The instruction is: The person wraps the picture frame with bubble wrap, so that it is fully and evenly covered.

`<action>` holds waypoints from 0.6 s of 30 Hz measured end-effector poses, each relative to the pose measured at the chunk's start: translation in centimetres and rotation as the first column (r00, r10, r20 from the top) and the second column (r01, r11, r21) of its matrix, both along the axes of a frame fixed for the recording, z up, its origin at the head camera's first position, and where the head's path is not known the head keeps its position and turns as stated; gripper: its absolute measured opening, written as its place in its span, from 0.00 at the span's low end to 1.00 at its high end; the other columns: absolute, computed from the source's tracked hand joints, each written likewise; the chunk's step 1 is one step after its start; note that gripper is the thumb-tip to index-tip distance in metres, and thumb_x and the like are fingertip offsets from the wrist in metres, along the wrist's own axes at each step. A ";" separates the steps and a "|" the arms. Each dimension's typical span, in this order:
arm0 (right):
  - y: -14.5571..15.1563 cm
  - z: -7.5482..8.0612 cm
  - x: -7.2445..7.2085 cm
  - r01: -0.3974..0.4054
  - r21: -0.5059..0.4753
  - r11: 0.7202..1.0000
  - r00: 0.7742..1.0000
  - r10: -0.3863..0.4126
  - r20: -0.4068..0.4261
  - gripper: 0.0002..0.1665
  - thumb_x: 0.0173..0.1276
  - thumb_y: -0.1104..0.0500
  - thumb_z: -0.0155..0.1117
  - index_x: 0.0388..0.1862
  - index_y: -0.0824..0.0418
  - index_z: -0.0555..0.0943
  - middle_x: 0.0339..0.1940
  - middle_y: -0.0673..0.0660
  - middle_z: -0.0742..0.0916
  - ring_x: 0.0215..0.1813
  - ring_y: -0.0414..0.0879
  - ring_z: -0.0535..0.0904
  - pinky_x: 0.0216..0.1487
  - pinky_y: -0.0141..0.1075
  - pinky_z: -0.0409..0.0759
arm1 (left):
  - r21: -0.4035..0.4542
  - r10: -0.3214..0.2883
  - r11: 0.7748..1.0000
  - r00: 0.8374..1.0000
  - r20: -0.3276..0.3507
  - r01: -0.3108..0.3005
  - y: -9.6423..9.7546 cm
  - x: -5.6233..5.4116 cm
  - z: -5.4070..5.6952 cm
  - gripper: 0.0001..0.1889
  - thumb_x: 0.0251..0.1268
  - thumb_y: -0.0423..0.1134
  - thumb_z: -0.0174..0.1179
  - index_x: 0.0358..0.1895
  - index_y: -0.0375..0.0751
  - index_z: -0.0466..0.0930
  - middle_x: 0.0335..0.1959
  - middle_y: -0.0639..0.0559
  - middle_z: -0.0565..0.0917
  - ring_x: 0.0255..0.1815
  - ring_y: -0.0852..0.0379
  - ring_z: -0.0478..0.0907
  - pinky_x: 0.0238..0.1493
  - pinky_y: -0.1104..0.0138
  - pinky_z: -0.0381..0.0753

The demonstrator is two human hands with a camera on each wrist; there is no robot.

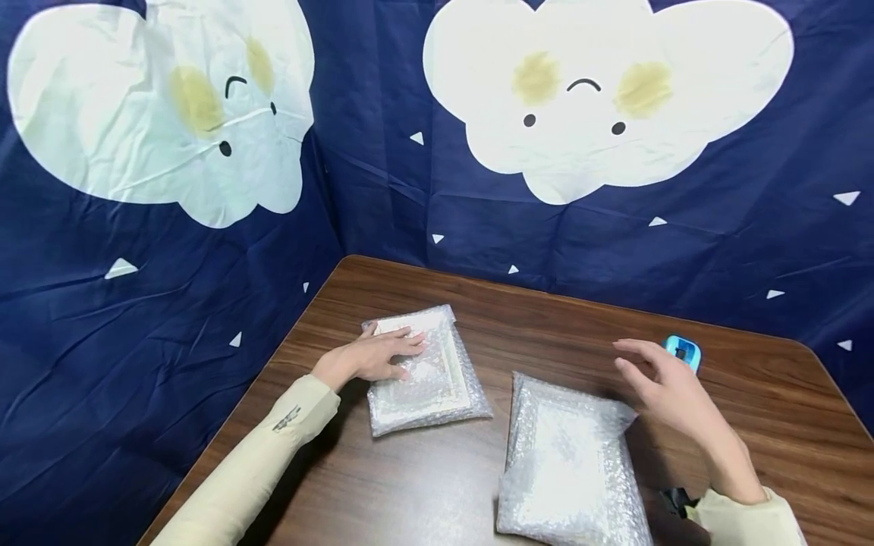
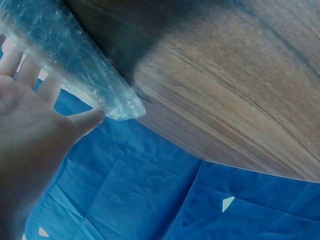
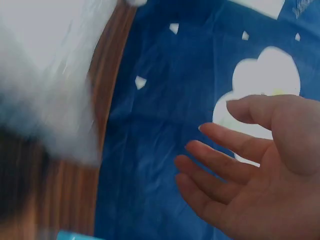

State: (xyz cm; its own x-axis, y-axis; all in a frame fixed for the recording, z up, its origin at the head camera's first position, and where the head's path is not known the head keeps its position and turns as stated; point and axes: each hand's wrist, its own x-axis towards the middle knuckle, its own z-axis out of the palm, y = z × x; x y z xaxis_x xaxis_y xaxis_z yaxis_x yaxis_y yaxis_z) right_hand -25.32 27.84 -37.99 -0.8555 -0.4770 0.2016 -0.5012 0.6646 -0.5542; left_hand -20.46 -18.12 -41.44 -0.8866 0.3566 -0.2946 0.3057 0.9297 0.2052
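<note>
On the left of the table lies a flat rectangular item in bubble wrap, with a pale frame-like border showing through. My left hand rests on it with fingers spread; in the left wrist view the thumb lies along the wrap's edge. A second bubble-wrapped package lies nearer, at the front middle, its contents blurred by the wrap and glare. My right hand hovers just right of its upper corner, fingers loosely bent and holding nothing, as the right wrist view also shows.
A small light-blue object with a dark centre sits behind the right hand. Something black is by the right cuff. The brown wooden table meets a dark blue curtain printed with clouds at its back and left.
</note>
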 end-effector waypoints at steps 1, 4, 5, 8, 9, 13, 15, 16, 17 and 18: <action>0.5 -0.2 -0.2 0.023 -0.002 1.000 1.000 -0.023 0.004 0.25 0.75 0.50 0.51 0.63 0.62 0.73 0.59 0.66 0.79 0.54 0.61 0.78 0.46 0.53 0.78 | 0.002 -0.001 1.000 1.000 -0.001 0.001 0.0 0.0 0.0 0.33 0.65 0.52 0.57 0.73 0.53 0.60 0.77 0.56 0.54 0.78 0.48 0.46 0.68 0.31 0.35; 2.0 -1.0 -0.6 0.095 -0.007 0.995 0.995 -0.095 0.004 0.24 0.75 0.50 0.51 0.61 0.63 0.74 0.54 0.67 0.81 0.53 0.63 0.78 0.47 0.54 0.78 | 0.011 -0.001 1.000 1.000 -0.001 0.001 0.0 0.0 0.0 0.33 0.65 0.52 0.57 0.73 0.53 0.60 0.77 0.56 0.54 0.78 0.48 0.46 0.68 0.31 0.35; 2.4 -1.3 -0.7 0.117 -0.003 0.993 0.993 -0.117 0.009 0.24 0.75 0.50 0.50 0.61 0.64 0.74 0.53 0.68 0.82 0.53 0.64 0.78 0.46 0.50 0.79 | 0.014 -0.002 1.000 1.000 -0.002 0.002 0.0 0.0 0.0 0.33 0.65 0.52 0.57 0.73 0.52 0.60 0.77 0.56 0.54 0.78 0.48 0.46 0.68 0.31 0.36; 3.6 -2.3 -1.2 0.181 0.000 0.984 0.983 -0.181 0.009 0.22 0.75 0.52 0.51 0.59 0.65 0.76 0.51 0.69 0.83 0.51 0.64 0.79 0.42 0.45 0.79 | 0.018 0.000 1.000 1.000 0.001 0.000 0.0 0.1 0.0 0.33 0.65 0.52 0.57 0.73 0.52 0.60 0.77 0.56 0.54 0.78 0.49 0.46 0.69 0.32 0.35; 3.9 -2.7 -1.4 0.205 0.005 0.979 0.979 -0.205 0.010 0.22 0.74 0.52 0.51 0.59 0.65 0.76 0.50 0.69 0.83 0.50 0.64 0.80 0.40 0.43 0.79 | 0.021 0.001 1.000 1.000 0.001 -0.001 0.0 0.1 0.1 0.33 0.65 0.52 0.57 0.73 0.52 0.60 0.77 0.56 0.54 0.78 0.49 0.46 0.69 0.32 0.35; 5.1 -3.9 -2.0 0.296 0.014 0.955 0.955 -0.296 0.019 0.23 0.73 0.54 0.51 0.58 0.69 0.75 0.50 0.73 0.82 0.49 0.66 0.79 0.38 0.47 0.75 | 0.024 0.001 1.000 1.000 -0.001 -0.001 -0.1 0.1 -0.1 0.33 0.65 0.52 0.57 0.73 0.52 0.60 0.77 0.56 0.54 0.78 0.49 0.46 0.69 0.32 0.35; 5.7 -4.4 -2.2 0.342 0.026 0.939 0.938 -0.343 0.045 0.25 0.74 0.53 0.49 0.59 0.71 0.73 0.52 0.75 0.80 0.50 0.68 0.77 0.39 0.51 0.75 | 0.025 0.000 1.000 1.000 -0.005 0.000 -0.2 0.1 -0.1 0.33 0.65 0.52 0.57 0.72 0.52 0.60 0.77 0.56 0.55 0.78 0.49 0.46 0.69 0.32 0.35; 6.0 -4.6 -2.4 0.358 0.036 0.933 0.931 -0.360 0.065 0.27 0.74 0.52 0.48 0.60 0.73 0.71 0.53 0.76 0.79 0.51 0.69 0.76 0.41 0.54 0.75 | 0.026 -0.001 1.000 1.000 -0.006 0.001 -0.2 0.1 -0.2 0.33 0.65 0.52 0.57 0.72 0.52 0.61 0.77 0.56 0.55 0.78 0.49 0.46 0.69 0.32 0.35; 6.3 -4.9 -2.6 0.373 0.048 0.927 0.923 -0.376 0.086 0.29 0.75 0.51 0.47 0.61 0.74 0.70 0.53 0.77 0.78 0.52 0.70 0.75 0.42 0.56 0.74 | 0.026 -0.001 1.000 1.000 -0.007 0.001 -0.2 0.1 -0.2 0.33 0.65 0.52 0.57 0.72 0.52 0.61 0.77 0.56 0.55 0.78 0.49 0.46 0.69 0.32 0.35; 6.6 -5.1 -2.7 0.385 0.063 0.921 0.914 -0.390 0.110 0.31 0.75 0.51 0.45 0.62 0.76 0.68 0.54 0.78 0.76 0.53 0.71 0.74 0.44 0.57 0.74 | 0.026 -0.001 1.000 1.000 -0.007 0.001 -0.2 0.1 -0.2 0.33 0.65 0.52 0.57 0.72 0.53 0.61 0.77 0.56 0.55 0.78 0.49 0.46 0.69 0.32 0.35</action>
State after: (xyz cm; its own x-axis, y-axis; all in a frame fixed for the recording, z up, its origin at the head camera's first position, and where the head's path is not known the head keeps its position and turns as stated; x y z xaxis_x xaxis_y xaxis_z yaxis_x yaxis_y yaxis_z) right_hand -28.06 34.44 -43.08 -0.9912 -0.1087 0.0759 -0.1326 0.8156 -0.5632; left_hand -20.38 -18.29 -41.65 -0.8882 0.3652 -0.2787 0.3084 0.9237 0.2273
